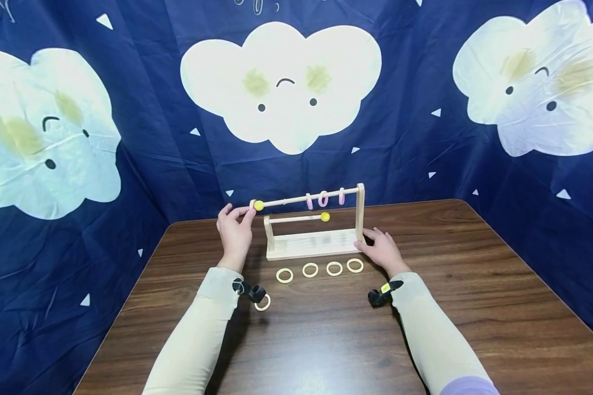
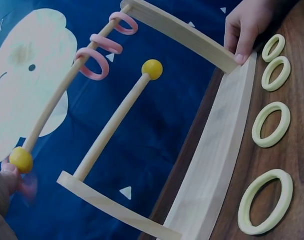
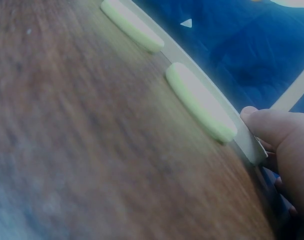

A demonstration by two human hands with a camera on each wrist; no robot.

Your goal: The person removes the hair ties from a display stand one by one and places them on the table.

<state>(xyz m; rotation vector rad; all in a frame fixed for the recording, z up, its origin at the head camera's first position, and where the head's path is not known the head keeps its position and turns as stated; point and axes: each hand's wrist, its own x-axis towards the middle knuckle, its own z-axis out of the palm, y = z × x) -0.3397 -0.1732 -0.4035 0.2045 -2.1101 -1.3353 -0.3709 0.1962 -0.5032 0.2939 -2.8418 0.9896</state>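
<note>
The wooden stand [image 1: 316,245], likely light, is gripped at its lower right by the right hand [image 1: 382,253]. At its upper left, by fingers of the left hand [image 1: 235,236], is pinched a pink ring [image 1: 252,203], presumably stiff, best held by its rim.

Pale sleeves [image 1: 190,340], bare hands [image 1: 235,237], black wrist cameras [image 1: 255,294], yellow mark [image 1: 385,288] at right, perhaps a lilac oversleeve [image 1: 469,386]

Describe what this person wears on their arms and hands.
The left hand and right hand are bare. The left sleeve and right sleeve are long and pale cream; lilac fabric shows farther up the right arm. Each wrist carries a black device: left device, right device with a yellow mark.
</note>
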